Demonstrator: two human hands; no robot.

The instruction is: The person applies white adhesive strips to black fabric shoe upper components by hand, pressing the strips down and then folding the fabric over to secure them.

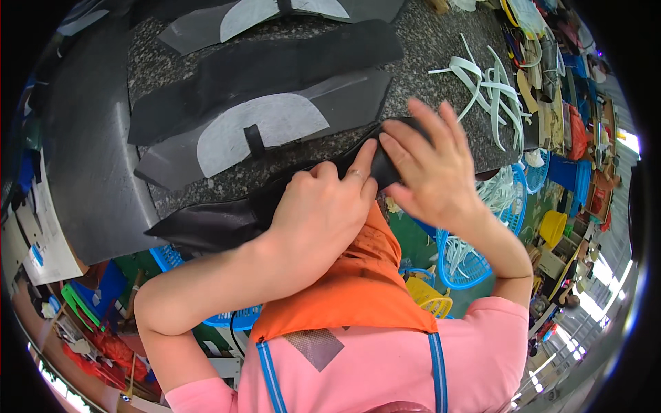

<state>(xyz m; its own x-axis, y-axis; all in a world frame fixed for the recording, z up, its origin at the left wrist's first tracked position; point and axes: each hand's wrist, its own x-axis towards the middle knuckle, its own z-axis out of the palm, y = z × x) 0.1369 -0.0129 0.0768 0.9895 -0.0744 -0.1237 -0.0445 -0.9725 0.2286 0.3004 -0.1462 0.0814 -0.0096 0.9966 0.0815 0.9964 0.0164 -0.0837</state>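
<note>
A long black leather-like piece (220,224) lies along the near edge of the stone-topped table, its left end tapering to a point. My left hand (323,210) is closed on its right part, with the index finger stretched along it and the other fingers curled. My right hand (435,165) lies over the right end, fingers spread and slightly blurred, the palm side down on the black material. Just beyond my hands is a dark grey cut panel (358,103) bearing a pale half-round patch (275,124) and a small black tab (255,140).
A plain black strip (296,62) and another patched panel (200,31) lie farther back. Loose pale strips (492,89) sit at the table's right. Blue baskets (468,275) stand below the right edge. A smooth black sheet (93,158) covers the left side.
</note>
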